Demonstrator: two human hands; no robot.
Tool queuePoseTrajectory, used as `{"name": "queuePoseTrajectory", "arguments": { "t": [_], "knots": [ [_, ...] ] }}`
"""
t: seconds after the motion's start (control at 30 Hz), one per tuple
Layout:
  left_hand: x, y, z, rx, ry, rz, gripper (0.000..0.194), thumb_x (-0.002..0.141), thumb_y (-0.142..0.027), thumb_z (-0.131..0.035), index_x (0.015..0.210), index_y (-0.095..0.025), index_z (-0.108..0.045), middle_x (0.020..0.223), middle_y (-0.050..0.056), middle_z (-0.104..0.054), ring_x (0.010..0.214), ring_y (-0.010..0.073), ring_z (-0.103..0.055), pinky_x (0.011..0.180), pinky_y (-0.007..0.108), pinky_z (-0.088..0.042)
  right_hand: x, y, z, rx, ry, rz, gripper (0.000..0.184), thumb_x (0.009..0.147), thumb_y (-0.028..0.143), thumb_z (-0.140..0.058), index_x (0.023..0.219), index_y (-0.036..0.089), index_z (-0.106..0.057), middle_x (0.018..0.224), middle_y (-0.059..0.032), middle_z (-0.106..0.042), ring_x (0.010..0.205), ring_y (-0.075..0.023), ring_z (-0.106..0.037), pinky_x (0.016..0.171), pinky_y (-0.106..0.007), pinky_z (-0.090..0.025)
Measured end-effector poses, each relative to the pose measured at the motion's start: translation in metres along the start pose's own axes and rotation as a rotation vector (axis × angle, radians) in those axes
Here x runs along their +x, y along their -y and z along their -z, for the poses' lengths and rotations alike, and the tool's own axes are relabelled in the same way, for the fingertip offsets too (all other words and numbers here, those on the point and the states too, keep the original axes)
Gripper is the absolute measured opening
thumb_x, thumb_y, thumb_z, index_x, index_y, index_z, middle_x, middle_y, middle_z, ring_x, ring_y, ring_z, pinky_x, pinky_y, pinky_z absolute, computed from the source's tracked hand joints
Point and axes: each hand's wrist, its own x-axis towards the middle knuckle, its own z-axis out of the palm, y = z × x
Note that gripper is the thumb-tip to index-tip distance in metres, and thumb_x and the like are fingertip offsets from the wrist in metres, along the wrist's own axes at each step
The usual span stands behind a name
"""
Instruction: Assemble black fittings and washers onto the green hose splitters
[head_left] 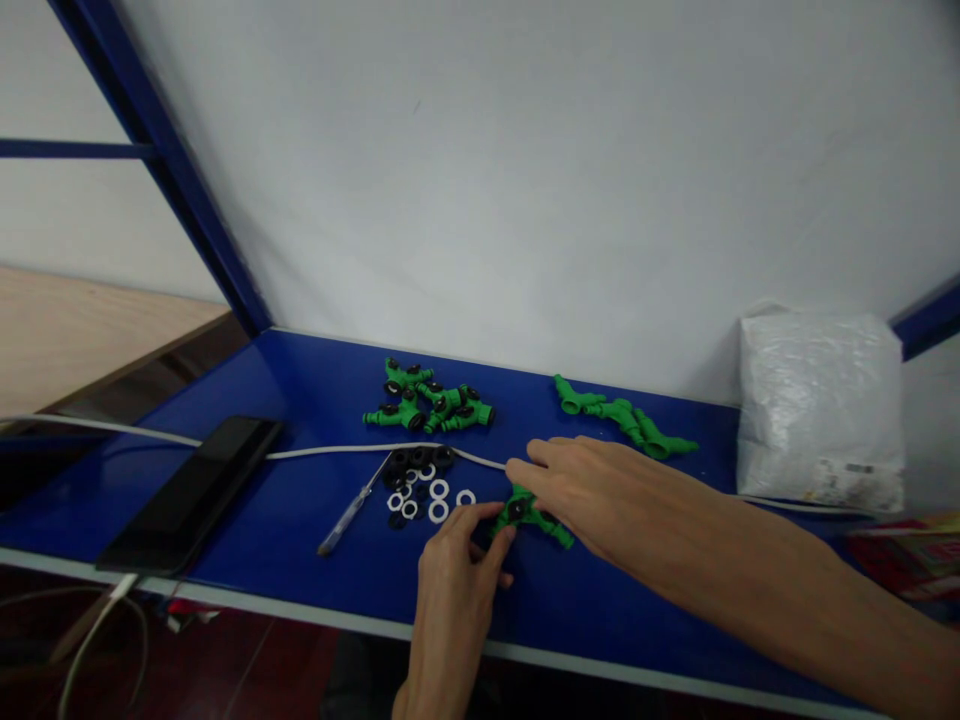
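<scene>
My right hand [592,490] lies over a green plastic Y-shaped connector [534,514] on the blue table [285,540], its fingers closed around the part. My left hand [457,570] pinches the connector's near end, where a black ring [516,510] sits. Just left of the hands lies a loose heap of black and white rings [421,485]. A pile of green connectors with black rings [427,402] lies further back. Another group of plain green connectors [622,417] lies behind my right hand.
A small screwdriver [352,513] lies left of the rings. A white cable [330,452] runs across the table. A black phone [196,490] rests at the left front edge. A white plastic bag [819,410] stands at the right against the white wall.
</scene>
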Motion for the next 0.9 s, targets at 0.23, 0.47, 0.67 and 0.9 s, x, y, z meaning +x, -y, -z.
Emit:
{"name": "queuePoseTrajectory", "arguments": {
  "t": [0.23, 0.47, 0.67, 0.9],
  "knots": [
    [0.0, -0.003, 0.001, 0.002, 0.006, -0.007, 0.027, 0.087, -0.033, -0.063, 0.106, -0.019, -0.075, 0.071, 0.0, -0.073, 0.052, 0.0168, -0.068, 0.061, 0.029, -0.052, 0.009, -0.009, -0.014, -0.052, 0.097, -0.011, 0.026, 0.084, 0.008, -0.06, 0.108, 0.02, -0.057, 0.096, -0.006, -0.067, 0.08, -0.0258, -0.064, 0.068, -0.037, -0.045],
    [-0.001, -0.003, 0.001, -0.017, 0.009, -0.009, 0.026, 0.086, -0.033, -0.064, 0.106, -0.019, -0.074, 0.083, 0.002, -0.076, 0.052, 0.0149, -0.068, 0.058, 0.027, -0.052, 0.016, 0.002, -0.001, -0.06, 0.154, -0.015, 0.049, 0.067, 0.006, -0.068, 0.114, 0.014, -0.059, 0.109, -0.0162, -0.069, 0.097, -0.0324, -0.066, 0.078, -0.041, -0.05],
    [0.0, -0.004, 0.0, 0.001, 0.007, -0.003, 0.026, 0.087, -0.032, -0.064, 0.105, -0.018, -0.074, 0.087, 0.003, -0.077, 0.051, 0.0138, -0.068, 0.058, 0.027, -0.052, 0.005, -0.002, -0.004, -0.119, 0.091, -0.003, 0.048, 0.073, -0.002, -0.057, 0.118, 0.015, -0.058, 0.11, -0.014, -0.07, 0.098, -0.0284, -0.066, 0.078, -0.037, -0.049],
    [-0.002, 0.0, 0.0, 0.005, 0.009, -0.031, 0.025, 0.087, -0.032, -0.063, 0.105, -0.019, -0.074, 0.08, 0.001, -0.075, 0.051, 0.0143, -0.068, 0.058, 0.026, -0.051, 0.004, 0.007, -0.005, -0.196, 0.013, -0.016, 0.031, 0.082, 0.005, -0.055, 0.111, 0.015, -0.06, 0.114, -0.0154, -0.069, 0.103, -0.0304, -0.065, 0.083, -0.041, -0.047]
  ]
}}
